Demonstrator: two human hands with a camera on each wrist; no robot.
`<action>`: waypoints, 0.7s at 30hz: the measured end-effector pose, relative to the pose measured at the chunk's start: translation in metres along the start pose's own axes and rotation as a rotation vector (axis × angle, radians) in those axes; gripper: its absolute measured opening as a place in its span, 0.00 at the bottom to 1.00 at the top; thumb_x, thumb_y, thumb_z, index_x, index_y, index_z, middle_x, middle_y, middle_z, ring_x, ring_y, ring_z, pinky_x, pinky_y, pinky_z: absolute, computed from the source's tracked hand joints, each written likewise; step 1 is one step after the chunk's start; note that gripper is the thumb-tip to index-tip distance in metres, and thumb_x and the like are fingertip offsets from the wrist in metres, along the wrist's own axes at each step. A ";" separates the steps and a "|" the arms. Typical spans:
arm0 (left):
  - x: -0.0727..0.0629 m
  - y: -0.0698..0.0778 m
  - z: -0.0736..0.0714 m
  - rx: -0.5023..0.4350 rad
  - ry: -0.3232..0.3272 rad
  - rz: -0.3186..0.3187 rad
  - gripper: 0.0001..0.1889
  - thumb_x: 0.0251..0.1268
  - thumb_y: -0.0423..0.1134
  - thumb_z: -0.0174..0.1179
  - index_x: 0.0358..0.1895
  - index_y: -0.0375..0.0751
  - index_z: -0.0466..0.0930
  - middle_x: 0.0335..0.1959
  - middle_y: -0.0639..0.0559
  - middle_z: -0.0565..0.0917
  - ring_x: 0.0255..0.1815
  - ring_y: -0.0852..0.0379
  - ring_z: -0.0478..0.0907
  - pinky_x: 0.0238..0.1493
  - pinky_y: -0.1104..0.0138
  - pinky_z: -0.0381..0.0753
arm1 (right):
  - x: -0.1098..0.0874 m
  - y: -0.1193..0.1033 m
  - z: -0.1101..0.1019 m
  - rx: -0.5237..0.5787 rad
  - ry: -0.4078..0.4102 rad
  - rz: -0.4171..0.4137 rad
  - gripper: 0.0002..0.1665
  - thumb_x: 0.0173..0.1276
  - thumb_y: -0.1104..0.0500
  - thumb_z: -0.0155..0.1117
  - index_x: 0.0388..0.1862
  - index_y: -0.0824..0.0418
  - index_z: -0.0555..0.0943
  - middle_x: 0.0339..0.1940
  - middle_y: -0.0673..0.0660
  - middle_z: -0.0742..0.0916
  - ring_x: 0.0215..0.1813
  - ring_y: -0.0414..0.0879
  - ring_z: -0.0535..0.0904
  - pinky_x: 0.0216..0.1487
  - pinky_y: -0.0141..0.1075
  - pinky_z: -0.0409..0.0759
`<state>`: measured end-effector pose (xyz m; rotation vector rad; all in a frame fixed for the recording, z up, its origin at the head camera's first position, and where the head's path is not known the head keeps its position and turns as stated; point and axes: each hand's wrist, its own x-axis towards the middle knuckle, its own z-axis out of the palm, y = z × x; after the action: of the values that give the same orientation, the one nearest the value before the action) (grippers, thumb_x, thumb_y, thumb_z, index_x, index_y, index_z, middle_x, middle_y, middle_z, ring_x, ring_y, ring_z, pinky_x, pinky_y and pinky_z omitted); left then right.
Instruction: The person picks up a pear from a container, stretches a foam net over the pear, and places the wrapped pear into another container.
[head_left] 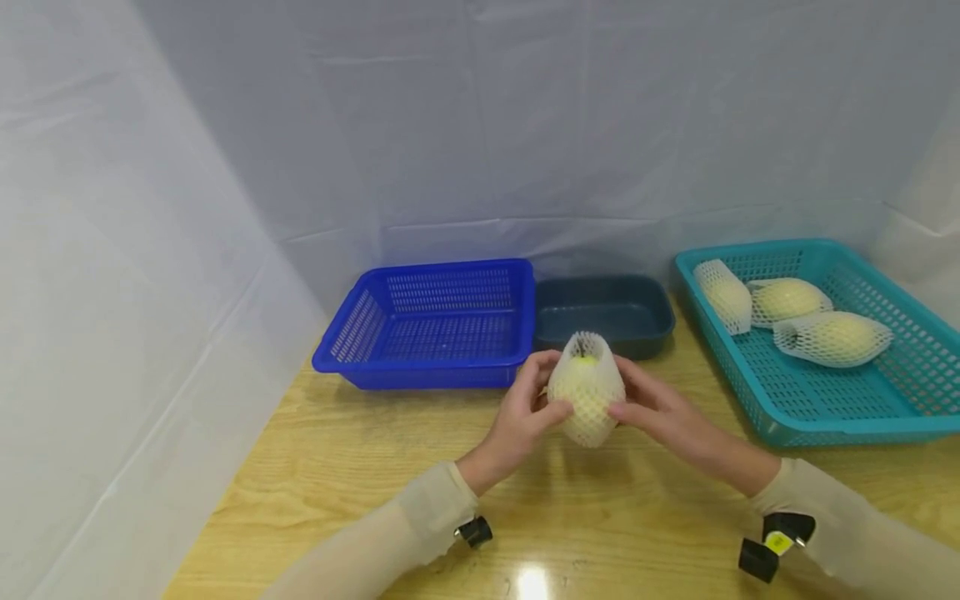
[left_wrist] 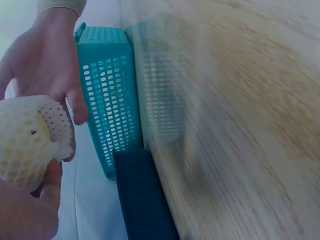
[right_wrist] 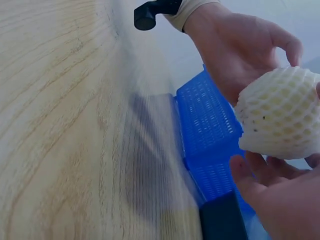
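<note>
A pale yellow-green fruit (head_left: 587, 392) with a dark stem is wrapped in a white foam net, whose frilled end stands up around the stem. Both hands hold it above the table, in front of the baskets. My left hand (head_left: 517, 417) grips its left side, thumb on the near face and fingers behind. On the opposite side my right hand (head_left: 663, 414) holds it the same way, its fingers partly hidden by the fruit. In the right wrist view the netted fruit (right_wrist: 285, 115) shows small dark specks through the mesh.
At the back left stands a blue basket (head_left: 425, 367) with nothing in it. A dark teal tray (head_left: 660, 321) sits behind the fruit. To the right, a turquoise basket (head_left: 817, 408) holds several netted fruits (head_left: 836, 337). White sheeting (head_left: 480, 125) hangs behind the wooden table (head_left: 315, 483).
</note>
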<state>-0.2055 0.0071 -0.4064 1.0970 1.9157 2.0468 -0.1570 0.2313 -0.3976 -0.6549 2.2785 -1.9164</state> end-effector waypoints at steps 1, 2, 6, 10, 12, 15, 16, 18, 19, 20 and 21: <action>0.000 -0.001 0.000 0.001 -0.005 0.004 0.31 0.66 0.39 0.60 0.68 0.31 0.60 0.65 0.31 0.71 0.57 0.59 0.73 0.55 0.70 0.77 | 0.000 0.000 0.000 0.016 -0.016 0.002 0.40 0.79 0.62 0.52 0.83 0.62 0.47 0.76 0.72 0.63 0.64 0.35 0.75 0.57 0.35 0.81; 0.000 -0.002 -0.001 0.007 -0.007 0.008 0.31 0.66 0.39 0.60 0.68 0.31 0.60 0.65 0.32 0.70 0.57 0.59 0.73 0.55 0.69 0.77 | 0.000 0.001 0.000 0.029 -0.029 0.002 0.40 0.79 0.63 0.52 0.83 0.63 0.46 0.76 0.72 0.62 0.64 0.36 0.75 0.57 0.35 0.81; 0.001 -0.005 -0.003 0.042 0.005 0.008 0.30 0.65 0.38 0.60 0.67 0.31 0.61 0.65 0.35 0.68 0.58 0.54 0.73 0.54 0.67 0.78 | -0.001 0.002 0.001 0.030 -0.019 -0.002 0.41 0.78 0.64 0.53 0.82 0.64 0.47 0.74 0.73 0.64 0.63 0.37 0.76 0.58 0.35 0.80; 0.001 -0.006 -0.004 0.124 0.051 0.005 0.27 0.68 0.36 0.61 0.65 0.31 0.64 0.61 0.38 0.73 0.58 0.48 0.76 0.53 0.64 0.81 | -0.001 0.003 0.003 0.003 0.052 -0.002 0.41 0.77 0.63 0.57 0.81 0.64 0.49 0.73 0.73 0.65 0.62 0.34 0.75 0.56 0.32 0.80; 0.000 -0.006 -0.004 0.177 0.065 0.004 0.26 0.69 0.36 0.61 0.66 0.32 0.65 0.61 0.40 0.75 0.58 0.47 0.76 0.53 0.64 0.81 | -0.001 0.002 0.004 -0.006 0.085 -0.011 0.41 0.76 0.64 0.58 0.81 0.64 0.51 0.74 0.72 0.66 0.63 0.32 0.75 0.56 0.31 0.80; -0.003 -0.004 -0.001 0.244 0.044 0.004 0.28 0.69 0.37 0.61 0.69 0.37 0.64 0.63 0.43 0.73 0.60 0.46 0.75 0.54 0.62 0.81 | -0.001 0.002 0.006 -0.024 0.117 -0.032 0.41 0.75 0.66 0.59 0.80 0.64 0.52 0.75 0.70 0.65 0.64 0.30 0.73 0.57 0.29 0.79; -0.004 -0.003 0.000 0.269 0.034 0.000 0.30 0.70 0.38 0.62 0.71 0.39 0.63 0.65 0.45 0.72 0.60 0.47 0.74 0.55 0.62 0.81 | -0.001 0.002 0.007 -0.033 0.125 -0.038 0.41 0.74 0.65 0.60 0.80 0.63 0.53 0.75 0.70 0.65 0.65 0.29 0.72 0.57 0.28 0.79; -0.005 -0.001 0.003 0.319 0.024 -0.007 0.33 0.69 0.43 0.64 0.73 0.45 0.61 0.67 0.50 0.70 0.62 0.49 0.72 0.55 0.62 0.81 | 0.000 0.003 0.008 -0.051 0.135 -0.052 0.42 0.74 0.66 0.61 0.80 0.63 0.54 0.75 0.69 0.66 0.65 0.29 0.71 0.57 0.27 0.78; -0.005 0.000 0.005 0.343 0.026 -0.014 0.35 0.68 0.46 0.65 0.74 0.49 0.60 0.67 0.52 0.69 0.62 0.51 0.71 0.55 0.63 0.80 | 0.000 0.004 0.008 -0.062 0.139 -0.061 0.42 0.73 0.65 0.62 0.80 0.63 0.54 0.74 0.69 0.66 0.66 0.29 0.71 0.58 0.26 0.78; -0.005 0.001 0.007 0.365 0.033 -0.023 0.36 0.66 0.49 0.66 0.74 0.51 0.60 0.67 0.54 0.69 0.62 0.54 0.70 0.55 0.64 0.80 | 0.000 0.004 0.009 -0.073 0.140 -0.070 0.42 0.73 0.66 0.62 0.80 0.63 0.54 0.74 0.68 0.66 0.66 0.30 0.71 0.58 0.26 0.78; -0.005 0.001 0.009 0.383 0.042 -0.034 0.37 0.65 0.51 0.68 0.73 0.54 0.60 0.66 0.56 0.69 0.61 0.56 0.70 0.55 0.64 0.79 | 0.000 0.005 0.009 -0.079 0.140 -0.079 0.42 0.72 0.66 0.63 0.79 0.62 0.55 0.73 0.67 0.67 0.66 0.30 0.71 0.57 0.27 0.78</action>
<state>-0.1968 0.0113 -0.4076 1.0872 2.3965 1.7400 -0.1554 0.2233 -0.4047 -0.6484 2.4587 -1.9753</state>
